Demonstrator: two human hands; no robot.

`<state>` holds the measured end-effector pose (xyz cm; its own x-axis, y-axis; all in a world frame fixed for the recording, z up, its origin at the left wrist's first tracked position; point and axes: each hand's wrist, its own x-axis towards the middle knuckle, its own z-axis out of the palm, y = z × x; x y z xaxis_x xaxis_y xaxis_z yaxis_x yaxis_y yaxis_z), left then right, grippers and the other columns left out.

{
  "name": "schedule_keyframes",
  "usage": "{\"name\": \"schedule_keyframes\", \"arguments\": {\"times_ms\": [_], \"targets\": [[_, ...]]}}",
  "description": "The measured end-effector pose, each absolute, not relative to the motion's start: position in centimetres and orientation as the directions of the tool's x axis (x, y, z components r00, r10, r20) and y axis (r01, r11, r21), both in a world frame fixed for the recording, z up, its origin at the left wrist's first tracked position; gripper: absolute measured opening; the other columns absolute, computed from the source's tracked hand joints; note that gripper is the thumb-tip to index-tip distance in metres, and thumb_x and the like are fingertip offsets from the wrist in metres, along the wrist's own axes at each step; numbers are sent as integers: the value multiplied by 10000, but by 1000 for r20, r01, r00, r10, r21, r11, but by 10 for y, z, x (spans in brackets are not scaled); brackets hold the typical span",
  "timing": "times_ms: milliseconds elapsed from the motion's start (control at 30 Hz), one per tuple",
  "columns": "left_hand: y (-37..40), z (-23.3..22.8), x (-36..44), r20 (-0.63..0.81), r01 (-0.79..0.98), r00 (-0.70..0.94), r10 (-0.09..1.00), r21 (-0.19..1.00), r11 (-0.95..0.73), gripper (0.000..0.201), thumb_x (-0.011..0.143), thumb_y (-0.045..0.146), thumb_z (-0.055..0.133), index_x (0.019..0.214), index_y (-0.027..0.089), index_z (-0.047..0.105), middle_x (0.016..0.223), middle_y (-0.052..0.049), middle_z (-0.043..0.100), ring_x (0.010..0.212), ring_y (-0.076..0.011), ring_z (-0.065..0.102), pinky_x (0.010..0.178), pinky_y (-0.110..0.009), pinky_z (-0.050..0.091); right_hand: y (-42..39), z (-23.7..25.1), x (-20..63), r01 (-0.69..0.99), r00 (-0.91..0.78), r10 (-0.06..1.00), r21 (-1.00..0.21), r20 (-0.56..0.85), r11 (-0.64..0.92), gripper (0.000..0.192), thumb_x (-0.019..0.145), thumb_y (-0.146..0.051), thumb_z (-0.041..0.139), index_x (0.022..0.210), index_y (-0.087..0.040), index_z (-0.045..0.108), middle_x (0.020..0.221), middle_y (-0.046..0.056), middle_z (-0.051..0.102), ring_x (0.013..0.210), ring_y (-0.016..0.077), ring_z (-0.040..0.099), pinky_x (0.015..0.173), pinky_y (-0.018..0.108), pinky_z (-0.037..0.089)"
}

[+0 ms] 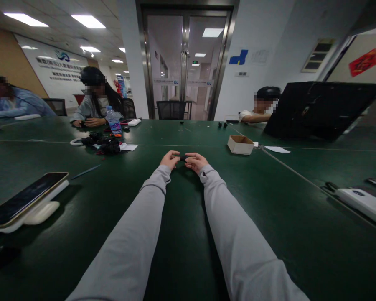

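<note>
Both my arms reach out over the green table (181, 234) in light grey sleeves. Between my hands is a small black object (184, 158), too small to make out its kind. My right hand (196, 161) pinches it from the right with thumb and fingers. My left hand (170, 159) is closed at its left end, fingertips touching or very near it. The fingers partly hide the object, which is held just above the tabletop.
A pile of black straps or cables (105, 144) and a water bottle (113, 120) stand ahead to the left. An open cardboard box (240, 145) is ahead right. Near left lies a phone (28, 196) on a stand; a white device (363, 202) lies right. Other people sit across the table.
</note>
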<state>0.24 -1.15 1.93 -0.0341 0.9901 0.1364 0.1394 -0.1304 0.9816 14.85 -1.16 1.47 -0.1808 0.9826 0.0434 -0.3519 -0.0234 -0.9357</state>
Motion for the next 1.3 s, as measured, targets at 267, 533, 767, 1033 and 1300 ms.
{"name": "schedule_keyframes", "arguments": {"times_ms": [267,533,767,1033,1300], "targets": [[-13,21,0,111,140,-18,994,984,-107,208,685,148,511,886,162,563,638,15,538,436,-55,453,371,-158,327,-9,13,149,-351,-185,982,-936,49,-20,254,586,-19,652,792,-159,601,588,-16,616,505,96,595,480,186,499],[-12,22,0,79,108,-1,997,991,-78,167,721,281,523,816,149,559,522,26,512,362,-54,428,365,-170,313,-10,13,149,-352,-196,979,-936,48,-25,256,581,-37,667,792,-166,601,593,-20,614,512,98,596,485,194,506],[-9,19,0,73,104,-6,997,992,-72,163,725,309,529,731,146,537,489,24,508,363,-59,438,366,-171,318,-10,13,149,-357,-190,980,-934,51,-21,256,578,-36,669,791,-158,599,578,-19,610,505,97,594,491,196,504],[-7,15,-1,68,105,-5,998,992,-67,232,725,377,536,684,150,515,465,18,520,360,-64,448,375,-171,322,-9,13,149,-356,-193,980,-934,54,-19,248,588,-41,661,798,-156,597,587,-12,612,511,101,596,503,206,503],[-11,19,-1,72,68,-11,997,995,-72,122,689,252,584,726,152,523,590,17,565,401,-55,478,381,-165,346,-9,12,150,-354,-200,978,-935,62,-13,255,573,-59,675,793,-165,602,609,-16,621,517,104,603,505,207,504]]}}
